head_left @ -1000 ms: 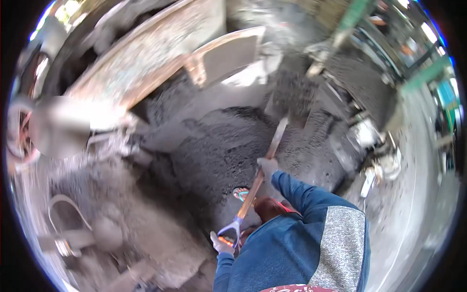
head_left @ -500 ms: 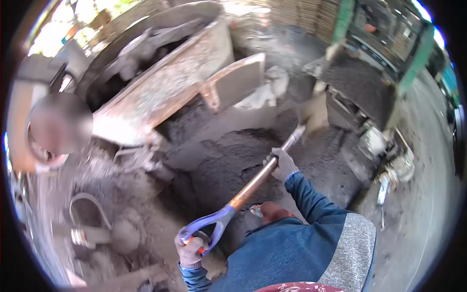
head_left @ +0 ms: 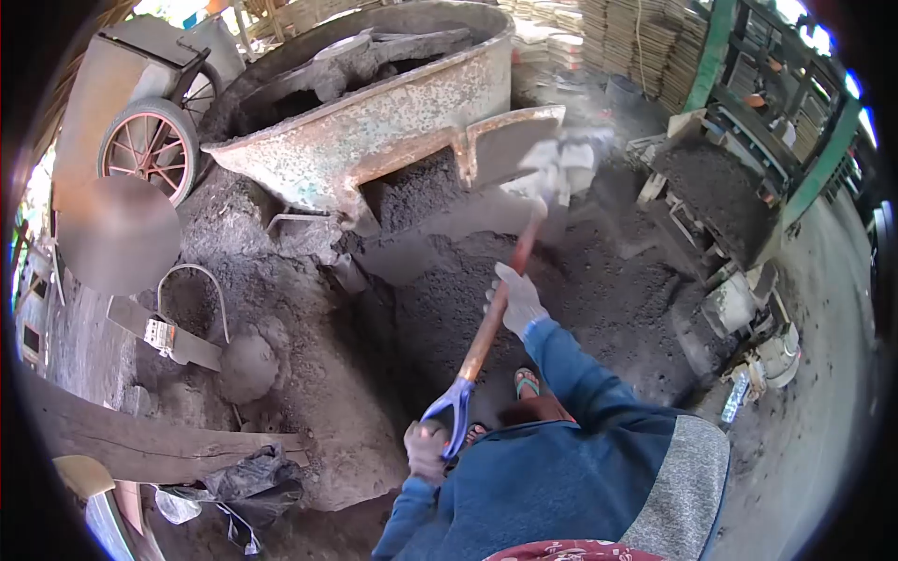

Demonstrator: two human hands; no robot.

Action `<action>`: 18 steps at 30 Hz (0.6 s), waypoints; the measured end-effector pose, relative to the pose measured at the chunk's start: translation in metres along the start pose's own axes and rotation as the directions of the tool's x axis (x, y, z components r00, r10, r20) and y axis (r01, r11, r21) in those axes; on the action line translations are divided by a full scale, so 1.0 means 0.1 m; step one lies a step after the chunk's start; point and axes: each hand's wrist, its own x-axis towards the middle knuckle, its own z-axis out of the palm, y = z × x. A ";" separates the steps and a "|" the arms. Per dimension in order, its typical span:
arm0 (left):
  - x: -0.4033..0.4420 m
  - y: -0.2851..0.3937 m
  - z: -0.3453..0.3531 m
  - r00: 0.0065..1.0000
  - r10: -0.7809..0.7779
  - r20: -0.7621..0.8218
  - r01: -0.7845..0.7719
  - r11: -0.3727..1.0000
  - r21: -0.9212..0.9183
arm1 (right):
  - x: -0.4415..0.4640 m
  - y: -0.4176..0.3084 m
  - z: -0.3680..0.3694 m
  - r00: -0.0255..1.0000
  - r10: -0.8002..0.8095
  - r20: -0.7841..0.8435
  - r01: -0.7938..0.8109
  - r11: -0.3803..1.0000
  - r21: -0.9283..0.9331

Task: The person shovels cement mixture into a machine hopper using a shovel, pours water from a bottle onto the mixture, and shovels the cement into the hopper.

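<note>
A shovel (head_left: 494,316) with a wooden shaft and a purple D-shaped handle slants across the middle of the head view. My left hand (head_left: 427,451), in a pale work glove, is closed around the grip of the D-handle. Farther up, my right hand (head_left: 519,299), also gloved, is wrapped round the shaft. The shovel's head end is smeared by motion in front of a whitish bundle, so I cannot tell what lies on it. Beneath the shaft spreads dark, damp granular material (head_left: 440,309) on the ground.
A large rusty round metal tub (head_left: 402,107) with an open chute flap (head_left: 514,145) stands ahead. A spoked wheel (head_left: 148,152) is left of it. Dark material fills a box (head_left: 716,182) at the right, near a green post. A wooden beam (head_left: 159,439) lies lower left.
The shovel's head has swung left and forward, from beside the right-hand box toward the chute flap. Both hands have kept hold, and the shaft stands steeper in view. The camera view has shifted.
</note>
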 end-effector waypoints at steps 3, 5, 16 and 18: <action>0.44 0.38 0.04 0.947 -0.043 0.318 -0.004 0.989 0.146 | 0.14 -0.23 0.09 0.955 -0.282 -0.095 0.266 0.951 -0.158; 0.82 0.53 -0.03 0.958 -0.007 0.286 -0.002 1.000 0.029 | 0.29 -0.51 0.13 0.922 -0.381 -0.065 0.361 0.909 -0.208; 0.07 -0.32 1.18 0.183 -0.751 0.634 0.965 0.014 -0.262 | 1.80 -2.12 -1.55 0.977 0.055 0.207 0.034 0.913 -0.407; -0.28 -0.32 1.14 -0.133 -0.542 0.830 0.877 -0.455 -0.157 | 1.54 -2.48 -1.61 0.983 0.012 0.182 0.089 0.840 -0.535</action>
